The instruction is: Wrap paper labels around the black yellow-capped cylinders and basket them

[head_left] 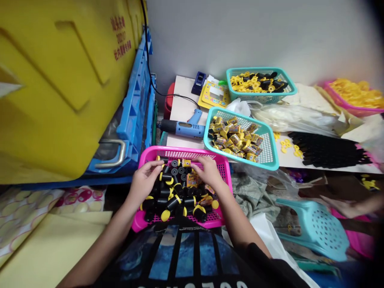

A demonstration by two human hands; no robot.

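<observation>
A pink basket sits in front of me with several small black cylinders with yellow caps heaped in it. Over its left side, my left hand has thumb and fingers closed around the end of a black cylinder with a yellow rim. My right hand, above the basket's right half, pinches a small cylinder with a printed yellow label. Black ridged round pieces and another labelled piece lie between the hands.
Behind stands a teal basket of labelled cylinders, beside a blue heat gun. Another teal basket holds yellow and black parts. Black strips lie on the right. A yellow bin rises at left; another person's hand shows near a stool.
</observation>
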